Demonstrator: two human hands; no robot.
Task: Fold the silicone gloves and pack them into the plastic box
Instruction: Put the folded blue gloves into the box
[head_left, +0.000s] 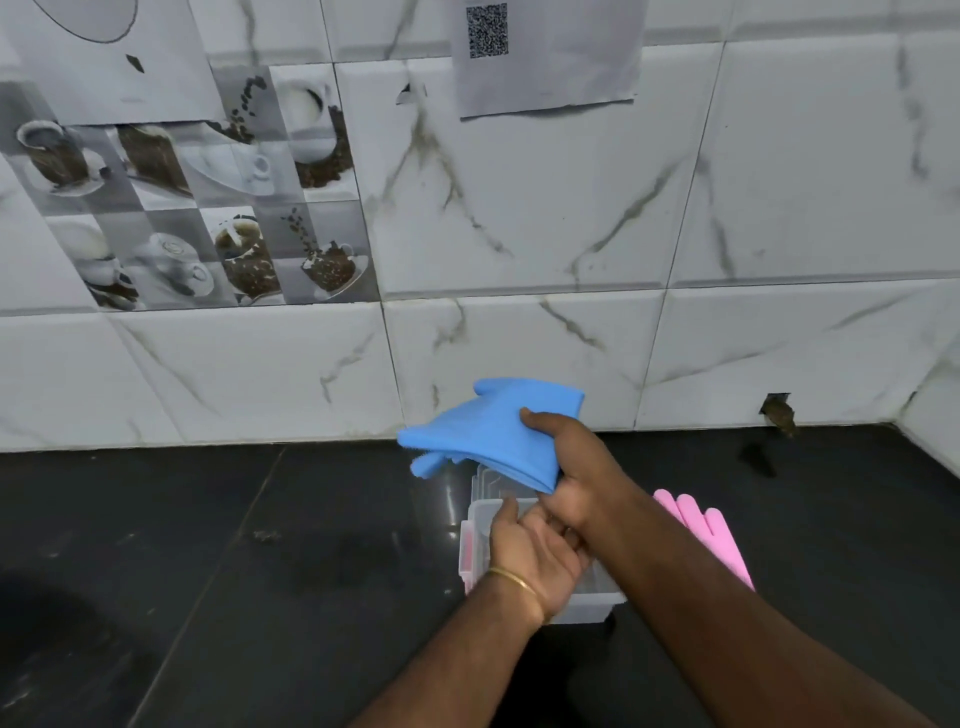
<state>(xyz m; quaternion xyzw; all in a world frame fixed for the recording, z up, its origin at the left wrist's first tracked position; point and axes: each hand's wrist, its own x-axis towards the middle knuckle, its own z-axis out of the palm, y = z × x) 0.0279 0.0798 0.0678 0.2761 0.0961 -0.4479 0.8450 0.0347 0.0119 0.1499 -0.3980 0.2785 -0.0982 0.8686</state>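
Note:
A blue silicone glove (483, 434), folded over, hangs in the air above the clear plastic box (480, 519). My right hand (566, 467) grips it at its right edge, thumb on top. The glove's fingers point left and droop. My left hand (530, 551) is under the right hand, palm up over the box, fingers apart, touching the right hand; whether it holds anything is unclear. The box stands on the black counter (260, 571) with a pink latch on its left side, mostly hidden by my hands. A pink silicone glove (711, 535) lies flat on the counter right of the box.
The white marble-tiled wall (571, 234) rises just behind the box. A paper sheet with a QR code (545, 52) is stuck on it. A small hole in the wall (776, 410) is at the right. Some crumbs (267, 535) lie on the counter to the left.

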